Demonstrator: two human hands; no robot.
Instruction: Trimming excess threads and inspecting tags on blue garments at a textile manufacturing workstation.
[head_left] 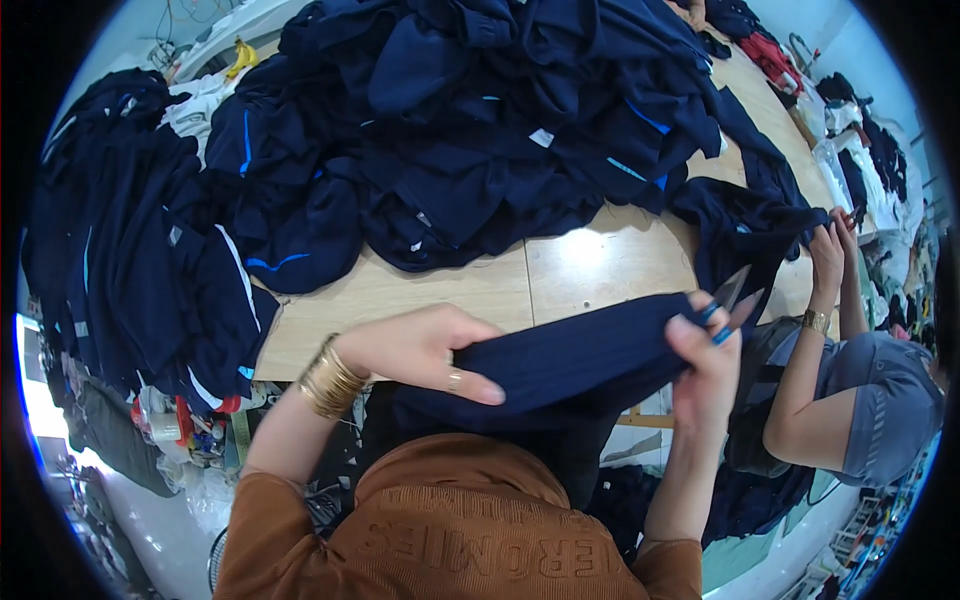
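A dark navy garment piece (585, 350) is stretched between my two hands above the table's near edge. My left hand (430, 350), with gold bangles at the wrist, pinches its left end between thumb and fingers. At the right end, my right hand (705, 365) grips the cloth together with a small pair of thread snips (742, 308). The snips have blue grips, and their pointed blades stick out past my fingers, apart from each other. Part of the cloth hangs down near my lap.
A large heap of navy garments (450, 130) covers the far side of the wooden table (590, 265). Another navy pile (110, 220) hangs over the left edge. At right, a co-worker's hands (832, 250) handle a navy garment (740, 215). Bananas (241, 58) lie far left.
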